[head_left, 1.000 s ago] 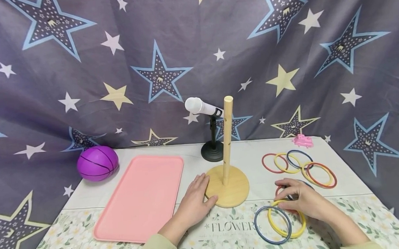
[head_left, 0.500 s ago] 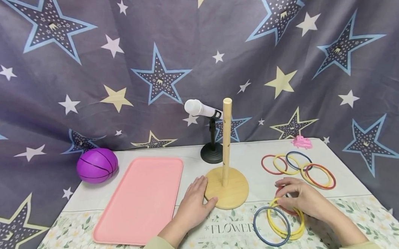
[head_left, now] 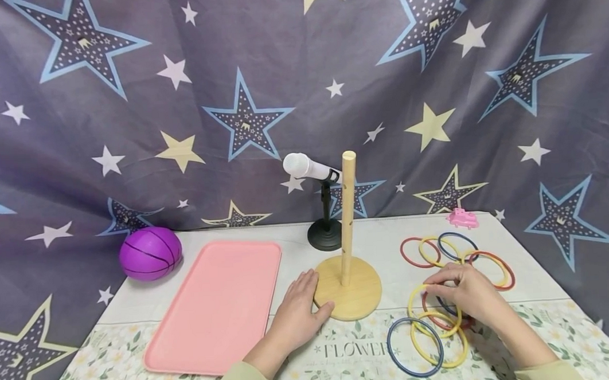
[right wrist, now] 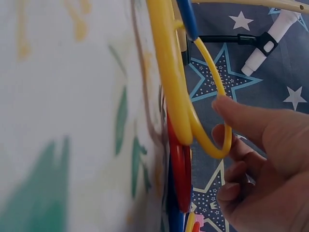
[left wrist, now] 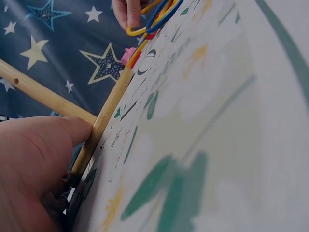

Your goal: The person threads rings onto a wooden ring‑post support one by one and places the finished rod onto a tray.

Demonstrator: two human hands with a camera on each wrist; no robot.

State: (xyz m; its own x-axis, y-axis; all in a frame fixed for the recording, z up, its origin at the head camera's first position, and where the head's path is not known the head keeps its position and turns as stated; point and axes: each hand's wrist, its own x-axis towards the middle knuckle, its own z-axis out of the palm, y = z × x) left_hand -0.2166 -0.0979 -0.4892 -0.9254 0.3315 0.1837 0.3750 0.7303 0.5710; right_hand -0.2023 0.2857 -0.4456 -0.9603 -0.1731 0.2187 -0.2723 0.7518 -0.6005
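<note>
My right hand (head_left: 437, 287) pinches the far rim of a yellow ring (head_left: 410, 304) and tilts it up off the table; the right wrist view shows thumb and fingers round that ring (right wrist: 208, 63). Beneath and beside it lie a red ring (head_left: 440, 322), a blue ring (head_left: 415, 346) and another yellow ring (head_left: 442, 359). My left hand (head_left: 302, 302) rests flat on the table, its thumb against the round base (head_left: 354, 296) of a wooden peg stand with an upright post (head_left: 348, 210). In the left wrist view the thumb (left wrist: 48, 145) touches the base's edge (left wrist: 106, 116).
Several more rings (head_left: 458, 253) lie at the back right, near a small pink toy (head_left: 463, 218). A pink tray (head_left: 217, 306) lies left of the stand, with a purple ball (head_left: 150, 252) beyond it. A white microphone (head_left: 307, 167) stands behind the post before a star-patterned curtain.
My right hand has raised the yellow ring's far edge and shifted slightly back and right with it. The left hand has stayed against the wooden base.
</note>
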